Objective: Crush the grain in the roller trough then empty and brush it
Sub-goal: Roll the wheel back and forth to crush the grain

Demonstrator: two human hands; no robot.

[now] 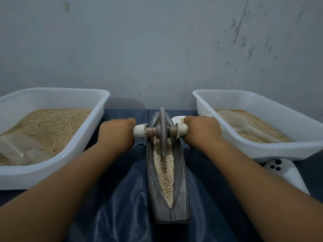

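Observation:
A long grey boat-shaped trough (182, 186) lies lengthwise in front of me on a dark blue cloth, with pale crushed grain (166, 173) along its groove. A grey roller wheel (162, 131) stands upright in the trough's far half, on an axle with white-wrapped handles. My left hand (117, 132) grips the left handle (139, 131). My right hand (201, 131) grips the right handle (182, 129).
A white tub (83, 135) of grain with a clear scoop (19, 148) stands at the left. Another white tub (244, 144) with grain and a clear scoop (236, 121) stands at the right. A white controller (284, 172) lies near it. A small white dish (178, 118) sits behind the right handle. A grey wall rises behind.

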